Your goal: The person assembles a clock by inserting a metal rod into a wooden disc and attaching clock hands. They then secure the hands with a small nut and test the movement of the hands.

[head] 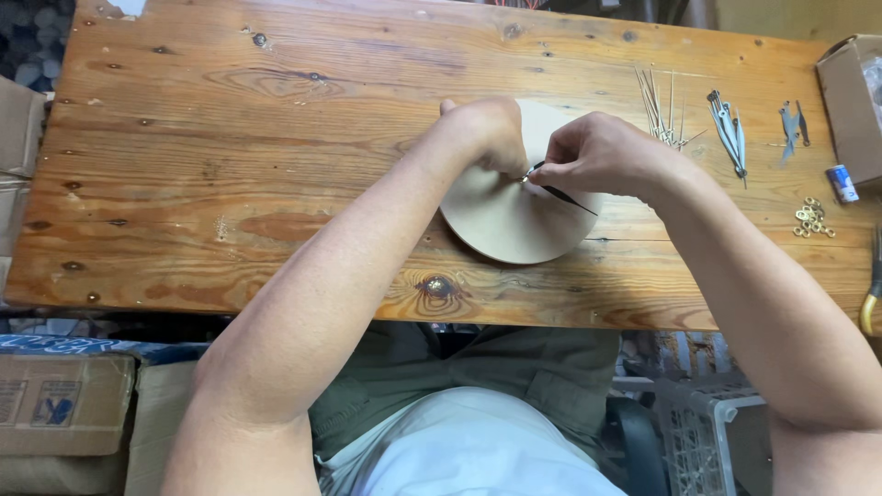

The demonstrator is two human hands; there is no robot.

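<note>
On the wooden table (230,184), both hands pinch a black clock hand (562,195) at the round disc's (514,230) centre: left hand (482,133), right hand (597,154).

Both hands (542,147) on round disc (514,220)

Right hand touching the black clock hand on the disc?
Touching. The head view shows the right hand pinching the black clock hand at its hub end over the round disc, fingertips closed on it, no gap.

Loose metal hands (730,133), brass washers (812,219), perhaps a cardboard box (850,101).
</note>
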